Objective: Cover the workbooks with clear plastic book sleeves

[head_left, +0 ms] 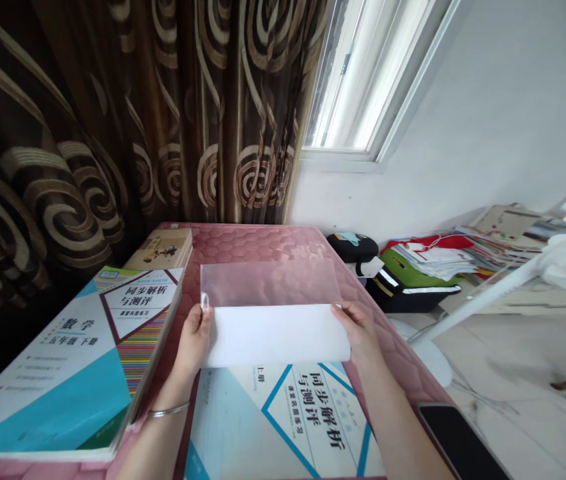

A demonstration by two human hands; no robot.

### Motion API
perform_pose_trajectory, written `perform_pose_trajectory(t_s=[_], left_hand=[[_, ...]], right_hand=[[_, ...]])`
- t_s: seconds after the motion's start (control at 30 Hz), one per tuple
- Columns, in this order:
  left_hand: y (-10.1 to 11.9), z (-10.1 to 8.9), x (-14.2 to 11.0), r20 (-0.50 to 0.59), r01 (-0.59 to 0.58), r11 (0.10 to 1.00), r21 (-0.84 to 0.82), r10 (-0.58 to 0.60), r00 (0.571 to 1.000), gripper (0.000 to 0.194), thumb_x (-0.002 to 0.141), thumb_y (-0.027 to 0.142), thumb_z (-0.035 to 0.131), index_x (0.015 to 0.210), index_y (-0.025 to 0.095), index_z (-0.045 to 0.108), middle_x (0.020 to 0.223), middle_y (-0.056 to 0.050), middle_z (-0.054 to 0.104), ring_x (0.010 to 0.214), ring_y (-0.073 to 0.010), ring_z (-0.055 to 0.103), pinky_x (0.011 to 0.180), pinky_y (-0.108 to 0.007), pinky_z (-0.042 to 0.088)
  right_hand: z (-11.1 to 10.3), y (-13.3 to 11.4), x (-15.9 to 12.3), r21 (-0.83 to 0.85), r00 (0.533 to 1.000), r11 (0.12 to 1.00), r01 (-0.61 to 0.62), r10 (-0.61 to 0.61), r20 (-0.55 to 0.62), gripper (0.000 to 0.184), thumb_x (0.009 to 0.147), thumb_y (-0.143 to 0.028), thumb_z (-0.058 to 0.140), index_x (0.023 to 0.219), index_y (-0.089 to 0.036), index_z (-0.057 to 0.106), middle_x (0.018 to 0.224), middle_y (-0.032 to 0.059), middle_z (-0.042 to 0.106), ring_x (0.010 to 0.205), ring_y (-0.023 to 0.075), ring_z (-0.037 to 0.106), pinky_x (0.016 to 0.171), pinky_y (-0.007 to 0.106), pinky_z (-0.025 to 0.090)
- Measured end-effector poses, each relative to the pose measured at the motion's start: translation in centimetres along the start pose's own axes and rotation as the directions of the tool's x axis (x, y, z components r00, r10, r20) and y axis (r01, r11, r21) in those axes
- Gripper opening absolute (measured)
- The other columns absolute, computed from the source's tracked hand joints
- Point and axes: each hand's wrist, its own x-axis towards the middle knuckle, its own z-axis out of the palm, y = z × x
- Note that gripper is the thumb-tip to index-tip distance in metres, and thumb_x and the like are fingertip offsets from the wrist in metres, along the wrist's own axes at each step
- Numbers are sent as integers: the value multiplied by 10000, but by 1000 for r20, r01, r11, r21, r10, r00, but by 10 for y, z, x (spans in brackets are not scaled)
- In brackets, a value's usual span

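Observation:
A clear plastic sheet (pixel 270 283) with a white panel (pixel 277 335) along its near part is held level between my two hands. My left hand (pixel 195 339) pinches its left edge, thumb on top, and a bracelet circles that wrist. At the right edge, my right hand (pixel 361 333) grips the sheet with the thumb over the white panel's corner. Below, partly covered by the panel, lies a white and blue workbook (pixel 283 427) on the pink quilted cover. Whether the panel is a separate paper or part of the plastic I cannot tell.
To the left is a stack of workbooks (pixel 77 360), with a tan book pile (pixel 160 248) behind. A phone (pixel 463 443) rests at the right edge of the pink quilted surface (pixel 247 237). Beyond stand a white fan (pixel 483 300), a bag (pixel 413 280) and piled papers (pixel 507 233).

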Motion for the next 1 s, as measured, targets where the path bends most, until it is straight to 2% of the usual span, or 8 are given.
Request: perform_pose_trajectory(t_s=[0.27,0.43,0.6,0.8,1.0], left_hand=[[8,2,-3,-32,28,995,-93,-31,999,279,740,473,674,701,205,604,667,25,544,678,-122,466,643,-217,399],[10,1,-4,-47,37,997,-61,-40,998,269,761,461,651,704,204,596,673,24,556,678,-121,476,640,-212,402],[7,1,-4,-38,38,999,-33,-39,999,275,788,475,609,728,207,591,692,20,559,692,-124,484,659,-215,416],[8,0,-4,8,21,998,-51,-21,1000,290,796,501,603,818,214,644,762,-5,619,770,-159,542,734,-254,451],[8,0,-3,11,39,995,-92,-38,999,326,765,523,629,873,218,661,794,-10,638,795,-157,568,756,-246,463]], right_hand=[[-1,5,5,-189,997,980,60,-68,-34,465,583,-609,785,720,-186,649,639,5,623,585,153,525,518,262,404],[1,-6,0,-140,1000,990,1,1,16,488,551,-628,786,724,-196,639,612,-7,598,546,147,510,484,258,387],[3,-14,-5,-88,993,993,-75,83,83,457,489,-512,854,746,-201,641,610,-13,621,550,162,544,483,260,405],[3,-11,-6,-78,991,993,-88,95,94,412,532,-509,845,697,-198,631,616,-8,634,529,162,543,476,269,406],[1,-6,-5,-79,993,995,-62,69,94,423,582,-529,826,747,-178,659,659,6,660,554,164,563,497,270,422]])
